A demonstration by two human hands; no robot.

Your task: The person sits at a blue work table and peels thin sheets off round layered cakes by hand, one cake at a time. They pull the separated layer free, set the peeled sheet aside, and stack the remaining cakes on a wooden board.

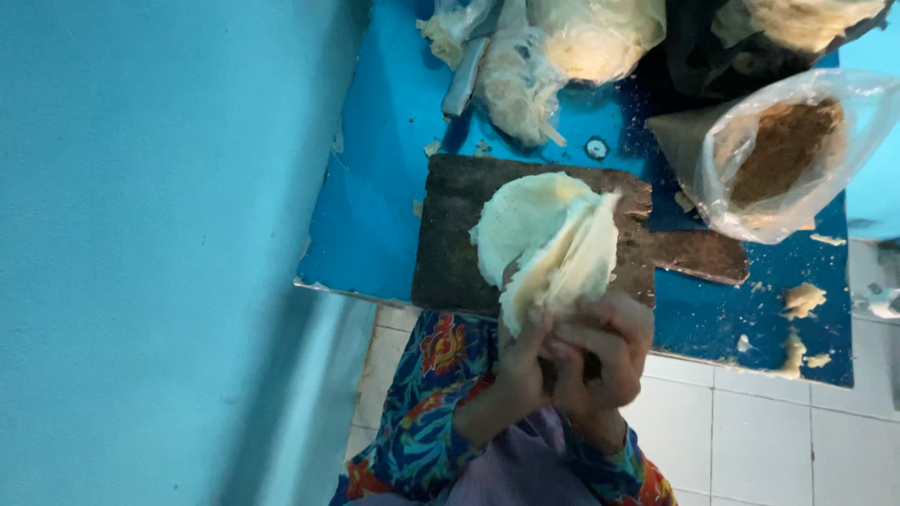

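Observation:
Both my hands are raised close together over the near edge of a dark wooden board. My left hand and my right hand pinch the lower end of a thin, pale, floppy sheet of dough or wrapper. The sheet is folded and fans upward above the board. My sleeves carry a bright floral print.
The board lies on a low blue table beside a blue wall. A clear plastic bag of brown powder stands at the right. Bags of pale dough sit at the back. Dough scraps dot the table's right side. White floor tiles lie below.

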